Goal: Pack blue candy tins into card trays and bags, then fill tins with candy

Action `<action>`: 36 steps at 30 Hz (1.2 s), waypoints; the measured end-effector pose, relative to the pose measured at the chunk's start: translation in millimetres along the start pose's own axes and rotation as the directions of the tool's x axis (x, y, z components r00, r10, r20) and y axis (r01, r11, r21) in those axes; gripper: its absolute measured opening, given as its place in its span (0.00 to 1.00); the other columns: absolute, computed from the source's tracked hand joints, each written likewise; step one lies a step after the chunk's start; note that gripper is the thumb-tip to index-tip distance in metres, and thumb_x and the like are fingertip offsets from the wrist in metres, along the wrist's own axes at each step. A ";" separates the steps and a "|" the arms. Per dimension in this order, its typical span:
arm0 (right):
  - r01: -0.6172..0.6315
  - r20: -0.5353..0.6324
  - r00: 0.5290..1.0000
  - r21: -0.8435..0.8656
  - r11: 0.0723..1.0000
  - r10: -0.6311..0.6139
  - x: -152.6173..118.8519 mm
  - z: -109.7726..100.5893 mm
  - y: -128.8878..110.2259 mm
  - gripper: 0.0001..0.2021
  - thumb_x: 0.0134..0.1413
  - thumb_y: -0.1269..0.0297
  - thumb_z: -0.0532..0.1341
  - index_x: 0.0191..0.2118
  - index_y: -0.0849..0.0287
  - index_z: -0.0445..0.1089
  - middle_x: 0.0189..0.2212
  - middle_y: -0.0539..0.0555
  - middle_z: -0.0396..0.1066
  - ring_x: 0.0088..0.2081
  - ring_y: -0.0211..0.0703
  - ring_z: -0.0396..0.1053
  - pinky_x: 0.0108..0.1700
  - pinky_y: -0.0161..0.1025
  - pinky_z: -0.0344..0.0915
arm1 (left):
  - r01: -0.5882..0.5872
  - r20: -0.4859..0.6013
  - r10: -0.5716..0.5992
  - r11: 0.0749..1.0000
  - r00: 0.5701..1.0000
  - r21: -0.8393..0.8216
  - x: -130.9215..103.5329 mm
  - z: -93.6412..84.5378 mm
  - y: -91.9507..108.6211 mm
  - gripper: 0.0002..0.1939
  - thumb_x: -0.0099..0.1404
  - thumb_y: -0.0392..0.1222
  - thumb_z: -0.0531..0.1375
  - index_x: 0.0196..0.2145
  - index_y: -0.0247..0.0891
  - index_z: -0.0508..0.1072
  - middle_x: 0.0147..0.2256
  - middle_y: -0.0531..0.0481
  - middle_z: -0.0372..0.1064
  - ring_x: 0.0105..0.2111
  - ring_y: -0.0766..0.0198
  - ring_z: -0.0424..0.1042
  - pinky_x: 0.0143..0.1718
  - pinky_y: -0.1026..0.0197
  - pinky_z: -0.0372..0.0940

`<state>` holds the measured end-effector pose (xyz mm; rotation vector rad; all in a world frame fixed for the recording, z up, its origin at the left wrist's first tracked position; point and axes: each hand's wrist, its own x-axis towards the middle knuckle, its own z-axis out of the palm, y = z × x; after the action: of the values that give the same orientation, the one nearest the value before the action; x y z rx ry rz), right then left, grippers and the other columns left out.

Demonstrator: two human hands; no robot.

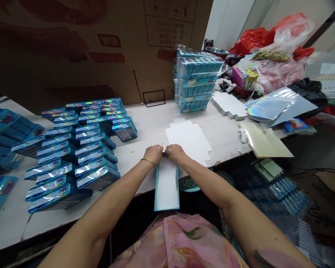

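Both my hands grip the far end of a partly folded carton (167,188), white inside with blue edges, that reaches over the table's front edge toward me. My left hand (153,155) is closed on its left corner and my right hand (175,153) on its right corner, knuckles close together. The fingertips are hidden. Just beyond my right hand lies a flat white die-cut card sheet (188,136). To the left, several folded blue boxes (91,150) with shiny tops stand in rows.
A plastic-wrapped stack of blue boxes (195,83) stands at the back. Right of it are a pile of white card blanks (229,104), shiny sheets (280,106) and bags (287,70). A large cardboard box (100,74) walls off the rear. Below the table sits a tub (191,184).
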<state>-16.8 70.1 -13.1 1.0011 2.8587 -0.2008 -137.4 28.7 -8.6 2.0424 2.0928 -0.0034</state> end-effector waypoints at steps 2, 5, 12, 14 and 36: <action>0.012 -0.011 1.000 0.017 1.000 -0.012 0.5 0.2 -1.5 0.12 0.50 0.71 0.52 0.36 0.64 0.71 0.37 0.60 0.69 0.43 0.46 0.64 0.44 0.38 0.56 | 0.006 -0.012 -0.006 1.000 1.000 0.008 -2.0 1.8 1.6 0.14 0.55 0.35 0.49 0.34 0.35 0.72 0.37 0.40 0.69 0.38 0.52 0.68 0.37 0.55 0.61; -0.055 -0.024 0.998 0.115 0.992 0.059 -3.7 -1.2 10.1 0.12 0.53 0.66 0.51 0.39 0.59 0.70 0.39 0.56 0.70 0.43 0.42 0.65 0.42 0.34 0.58 | 0.041 -0.016 -0.041 0.999 0.999 -0.006 -6.6 -0.2 -1.9 0.13 0.56 0.38 0.49 0.34 0.36 0.72 0.37 0.41 0.69 0.39 0.53 0.68 0.37 0.55 0.62; -0.349 -0.005 0.922 0.419 0.838 0.387 -36.3 3.1 28.4 0.20 0.56 0.54 0.46 0.42 0.58 0.69 0.36 0.54 0.72 0.39 0.40 0.67 0.38 0.33 0.60 | 0.091 -0.015 -0.094 0.988 0.995 -0.123 -16.4 1.1 -10.1 0.17 0.56 0.46 0.51 0.40 0.38 0.69 0.40 0.46 0.68 0.40 0.58 0.67 0.40 0.59 0.62; -0.383 0.033 0.917 0.346 0.857 0.397 -37.7 5.1 11.8 0.17 0.55 0.58 0.48 0.41 0.59 0.69 0.35 0.55 0.72 0.38 0.42 0.68 0.37 0.34 0.60 | 0.110 -0.008 -0.112 0.987 0.994 -0.118 -16.6 5.0 -8.9 0.14 0.56 0.43 0.50 0.35 0.38 0.72 0.37 0.45 0.69 0.39 0.56 0.68 0.39 0.58 0.62; 0.164 -0.252 0.967 0.525 0.835 -0.032 225.0 -64.5 -55.1 0.38 0.48 0.44 0.50 0.61 0.58 0.39 0.61 0.58 0.34 0.61 0.50 0.31 0.58 0.49 0.39 | 0.317 -0.120 -0.903 0.267 0.413 -0.910 36.9 -70.4 -157.4 0.25 0.61 0.49 0.44 0.51 0.30 0.56 0.51 0.35 0.59 0.52 0.55 0.58 0.49 0.55 0.56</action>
<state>-229.8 175.6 23.2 1.0048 3.1436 -1.0241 -304.2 70.2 30.9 0.4413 2.4402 1.4349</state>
